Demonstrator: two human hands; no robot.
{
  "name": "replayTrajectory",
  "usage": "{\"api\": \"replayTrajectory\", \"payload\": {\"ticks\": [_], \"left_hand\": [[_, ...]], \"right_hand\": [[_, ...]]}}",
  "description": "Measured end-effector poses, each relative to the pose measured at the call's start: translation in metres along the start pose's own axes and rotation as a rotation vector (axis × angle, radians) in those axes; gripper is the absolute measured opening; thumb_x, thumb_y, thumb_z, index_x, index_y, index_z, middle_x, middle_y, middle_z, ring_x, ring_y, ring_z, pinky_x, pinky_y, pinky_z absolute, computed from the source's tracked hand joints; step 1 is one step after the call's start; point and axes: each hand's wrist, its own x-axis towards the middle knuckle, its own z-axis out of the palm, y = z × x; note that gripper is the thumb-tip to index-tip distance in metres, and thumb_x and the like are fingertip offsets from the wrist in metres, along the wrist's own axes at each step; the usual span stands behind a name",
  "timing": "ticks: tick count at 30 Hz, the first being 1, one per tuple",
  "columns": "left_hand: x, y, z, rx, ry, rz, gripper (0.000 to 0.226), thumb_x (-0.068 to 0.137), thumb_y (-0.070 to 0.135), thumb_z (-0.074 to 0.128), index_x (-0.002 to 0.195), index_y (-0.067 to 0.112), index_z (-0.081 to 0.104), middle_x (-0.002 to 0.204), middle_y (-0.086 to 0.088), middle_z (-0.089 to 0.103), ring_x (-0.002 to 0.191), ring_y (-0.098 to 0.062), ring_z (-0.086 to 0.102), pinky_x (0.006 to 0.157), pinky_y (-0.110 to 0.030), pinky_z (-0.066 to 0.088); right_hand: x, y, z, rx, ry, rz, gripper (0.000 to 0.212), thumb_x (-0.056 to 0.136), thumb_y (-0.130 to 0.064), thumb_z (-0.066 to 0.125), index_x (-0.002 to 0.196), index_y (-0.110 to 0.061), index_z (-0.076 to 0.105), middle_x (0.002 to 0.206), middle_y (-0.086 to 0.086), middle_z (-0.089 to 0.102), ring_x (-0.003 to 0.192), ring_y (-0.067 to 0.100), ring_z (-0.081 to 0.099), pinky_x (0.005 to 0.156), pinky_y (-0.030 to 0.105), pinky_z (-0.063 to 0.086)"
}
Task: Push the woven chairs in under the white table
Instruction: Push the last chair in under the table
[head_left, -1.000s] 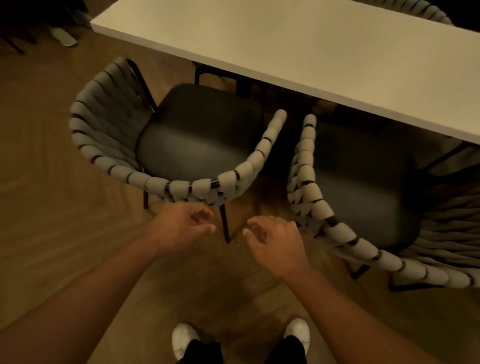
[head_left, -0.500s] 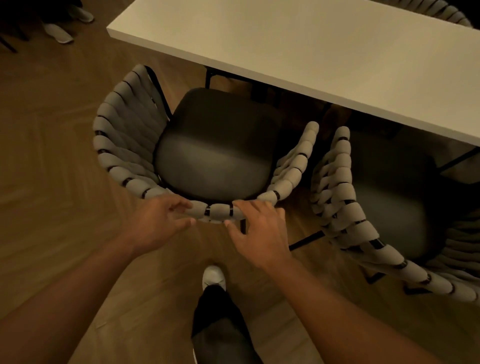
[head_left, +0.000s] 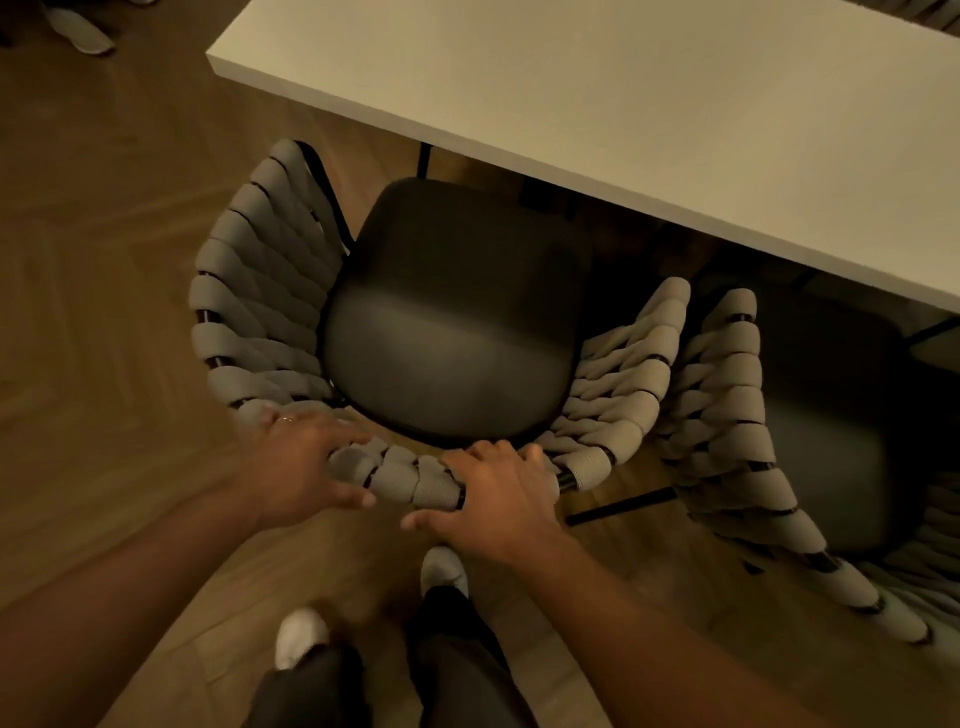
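The top rail of the near woven chair (head_left: 260, 291) was held by both hands. The left hand (head_left: 298, 467) was laid over the rail's left part, fingers spread and bent down over the woven straps, the thumb stretched along the outer side; a ring (head_left: 285, 419) was seen on one finger. The right hand (head_left: 498, 501) was closed over the rail further right, fingers curled over the top towards the seat, the thumb pointed left below the straps. Between the hands a short run of rail was left bare.

The chair was stood on the wooden floor (head_left: 104, 270) with its dark seat cushion (head_left: 452, 332) mostly out from under the white table (head_left: 623, 104); only the cushion's front edge was reached by the table's near edge. Its right arm was set just beside the arm of the second woven chair (head_left: 727, 415), with a narrow gap between them. That chair's seat was partly covered by the tabletop. Open floor was left on the near chair's left side. The person's white shoes (head_left: 298, 636) were placed close behind the backrest.
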Motion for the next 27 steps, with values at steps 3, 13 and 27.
{"api": "replayTrajectory", "payload": {"ticks": [3,13,27], "left_hand": [[0.008,-0.013,-0.004,0.053,-0.086,0.031,0.099,0.047,0.093,0.035,0.133,0.044,0.046,0.140,0.017,0.048,0.136,-0.014,0.035,0.114,-0.055,0.003],[0.023,-0.045,-0.014,0.189,-0.143,0.193,0.117,0.035,0.104,0.019,0.133,0.045,0.045,0.138,0.015,0.050,0.131,-0.018,0.039,0.110,-0.049,0.016],[0.034,-0.074,-0.001,0.204,0.158,0.324,0.096,0.045,0.102,0.021,0.108,0.046,0.065,0.099,0.018,0.065,0.104,-0.011,0.055,0.092,-0.036,0.029]], "right_hand": [[0.008,-0.008,0.002,-0.050,-0.054,0.034,0.089,0.071,-0.093,0.046,0.136,-0.033,0.053,0.129,-0.001,0.058,0.119,0.023,0.047,0.103,0.049,0.026],[0.008,-0.042,0.023,-0.148,0.046,0.277,0.095,0.060,-0.101,0.040,0.123,-0.032,0.062,0.119,-0.002,0.066,0.116,0.023,0.053,0.098,0.044,0.034],[0.011,-0.045,0.033,-0.157,0.173,0.281,0.102,0.057,-0.107,0.019,0.109,-0.036,0.070,0.093,-0.012,0.071,0.090,0.013,0.060,0.084,0.035,0.040]]}}
